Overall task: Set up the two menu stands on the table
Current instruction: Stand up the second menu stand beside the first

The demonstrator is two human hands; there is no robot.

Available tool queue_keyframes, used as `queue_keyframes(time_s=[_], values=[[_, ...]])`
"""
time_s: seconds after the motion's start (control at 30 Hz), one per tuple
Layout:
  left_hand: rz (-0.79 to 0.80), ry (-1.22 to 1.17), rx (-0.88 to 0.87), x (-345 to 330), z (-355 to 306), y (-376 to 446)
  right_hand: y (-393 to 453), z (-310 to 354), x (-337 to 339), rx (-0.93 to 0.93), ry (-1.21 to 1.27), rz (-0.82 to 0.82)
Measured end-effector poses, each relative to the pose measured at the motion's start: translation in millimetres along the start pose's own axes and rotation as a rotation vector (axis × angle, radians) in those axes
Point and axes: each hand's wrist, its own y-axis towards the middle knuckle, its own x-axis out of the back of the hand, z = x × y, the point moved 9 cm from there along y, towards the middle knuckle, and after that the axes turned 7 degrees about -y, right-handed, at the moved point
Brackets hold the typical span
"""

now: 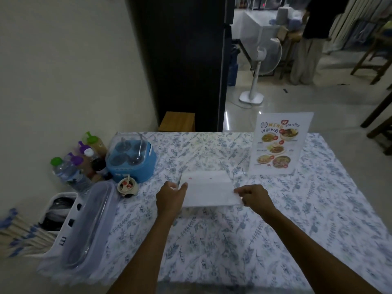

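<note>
One menu stand [276, 143] stands upright at the far right of the table [212, 240], its printed food pictures facing me. The second menu stand [209, 189] is tilted nearly flat just above the table's middle, showing its pale back. My left hand [170, 198] grips its left edge with the thumb on top. My right hand [253, 197] pinches its right near corner. Both forearms reach in from the bottom of the view.
At the table's left are sauce and water bottles [70, 168], a blue condiment caddy [131, 160], a small cup [127, 185] and a clear-lidded cutlery box [84, 225]. A wooden stool [177, 122], dark cabinet, white fan [257, 66] and a standing person [314, 39] lie beyond.
</note>
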Motion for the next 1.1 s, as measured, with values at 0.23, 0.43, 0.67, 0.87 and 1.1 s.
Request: queue_keyframes(time_s=[0.23, 0.43, 0.67, 0.87, 1.1], values=[[-0.02, 0.034, -0.045, 17.8, -28.8, -19.2, -16.9, 11.3, 27.1, 0.083, 0.059, 0.017], [-0.043, 0.025, -0.143, 20.3, -59.6, -20.1, -14.0, 38.4, 48.2, 0.161, 0.059, 0.026], [-0.051, 0.099, -0.282, 14.3, -96.6, -10.2, 19.5, 62.2, 59.8, 0.215, -0.063, -0.084], [-0.097, 0.028, -0.301, 12.2, -109.8, 10.4, 55.2, 77.5, 61.6, 0.262, -0.184, -0.141], [-0.107, 0.015, -0.326, 1.2, -124.6, 44.1, 90.2, 97.0, 63.3, 0.31, -0.248, -0.162]])
